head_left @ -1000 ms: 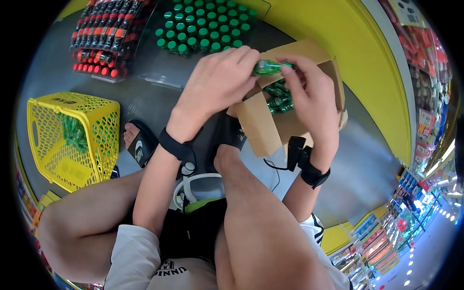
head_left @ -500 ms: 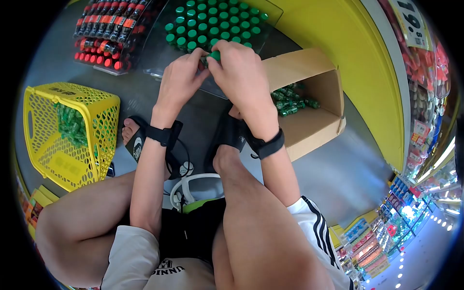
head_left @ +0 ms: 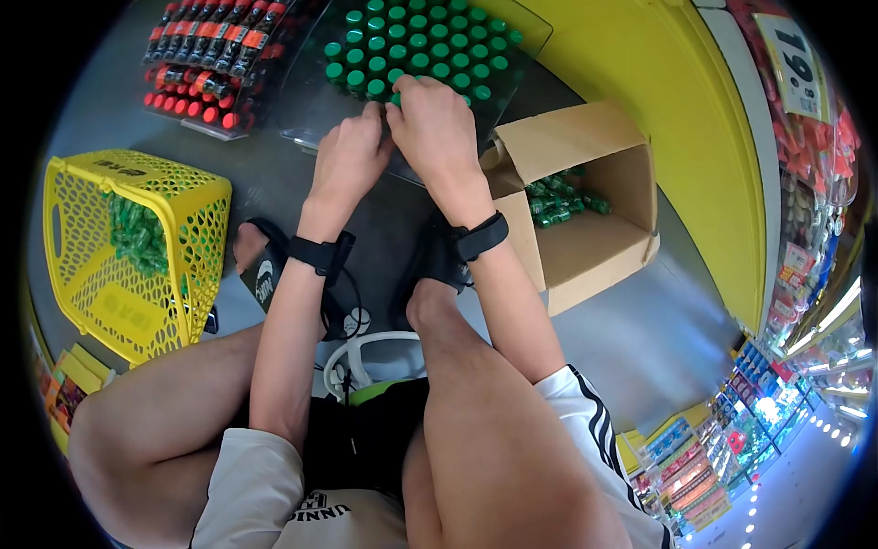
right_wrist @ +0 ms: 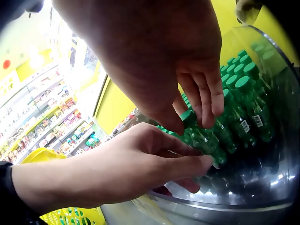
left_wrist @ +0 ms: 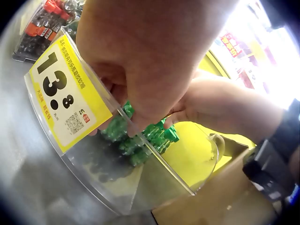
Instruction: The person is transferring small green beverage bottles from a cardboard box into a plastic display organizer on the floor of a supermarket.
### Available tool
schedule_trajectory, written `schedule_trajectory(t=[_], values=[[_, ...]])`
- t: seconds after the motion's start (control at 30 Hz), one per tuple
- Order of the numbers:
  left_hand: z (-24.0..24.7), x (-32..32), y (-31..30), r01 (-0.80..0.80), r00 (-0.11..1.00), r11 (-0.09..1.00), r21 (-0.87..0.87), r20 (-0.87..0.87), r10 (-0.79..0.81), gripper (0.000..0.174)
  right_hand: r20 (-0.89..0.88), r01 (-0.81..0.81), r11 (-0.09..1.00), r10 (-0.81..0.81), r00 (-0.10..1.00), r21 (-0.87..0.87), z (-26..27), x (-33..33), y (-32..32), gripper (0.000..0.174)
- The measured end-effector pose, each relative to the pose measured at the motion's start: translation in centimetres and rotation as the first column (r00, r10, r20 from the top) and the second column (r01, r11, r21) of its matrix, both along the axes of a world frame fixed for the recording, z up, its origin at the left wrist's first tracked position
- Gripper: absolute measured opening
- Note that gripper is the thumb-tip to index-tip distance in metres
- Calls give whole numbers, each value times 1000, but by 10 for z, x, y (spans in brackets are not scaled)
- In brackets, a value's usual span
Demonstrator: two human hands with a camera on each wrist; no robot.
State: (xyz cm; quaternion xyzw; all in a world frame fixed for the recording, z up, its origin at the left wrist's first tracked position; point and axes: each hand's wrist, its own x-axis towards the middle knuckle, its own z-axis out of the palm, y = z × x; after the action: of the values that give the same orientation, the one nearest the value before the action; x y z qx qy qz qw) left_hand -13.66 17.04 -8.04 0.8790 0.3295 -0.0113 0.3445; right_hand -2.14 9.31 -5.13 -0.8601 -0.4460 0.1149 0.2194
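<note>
Patience looks like the best tool for this step, which seems to be seating one small green bottle (right_wrist: pixel 206 143) in the clear bin (head_left: pixel 309 91) beside its standing neighbours (head_left: pixel 416 41). I would steer the bottle by its cap (right_wrist: pixel 189 117) and lower it base first, straight down next to the nearest row, so that it does not knock the others over; firm contact of the base with the bin's floor ought to come before the fingers spread. A light touch low on the body should stop it from leaning, and both wrists are best held clear of the price card (left_wrist: pixel 65 93) on the bin's front. The right grip (head_left: pixel 439 133) is narrow, thumb and fingers pinching about the cap from above, while the left grip (head_left: pixel 349 157) lies loosely parted near the bin's front edge, one digit reaching the lower body; whether it presses there I cannot tell. In the right wrist view the bottle is beneath the right grip and at the left one's tips, somewhat tilted, in front of its neighbours. The open carton (head_left: pixel 594 265), with more green bottles (head_left: pixel 558 197) lying inside, stands to the right of both grips.
</note>
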Motion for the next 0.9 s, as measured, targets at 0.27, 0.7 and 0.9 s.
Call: schedule_trajectory(t=[0.27,0.7,0.9], values=[[-6,-3,-1,158,986,979,132,25,-162,26,12,-3,1000,2,1000,4,-7,0,0,26],[-9,-2,-1,191,981,966,172,-9,-192,29,-24,58,998,-59,998,-30,-2,-1,-1,27],[-9,0,-2,217,976,945,244,-37,-215,24,-26,60,998,-61,998,-5,-3,0,0,25]])
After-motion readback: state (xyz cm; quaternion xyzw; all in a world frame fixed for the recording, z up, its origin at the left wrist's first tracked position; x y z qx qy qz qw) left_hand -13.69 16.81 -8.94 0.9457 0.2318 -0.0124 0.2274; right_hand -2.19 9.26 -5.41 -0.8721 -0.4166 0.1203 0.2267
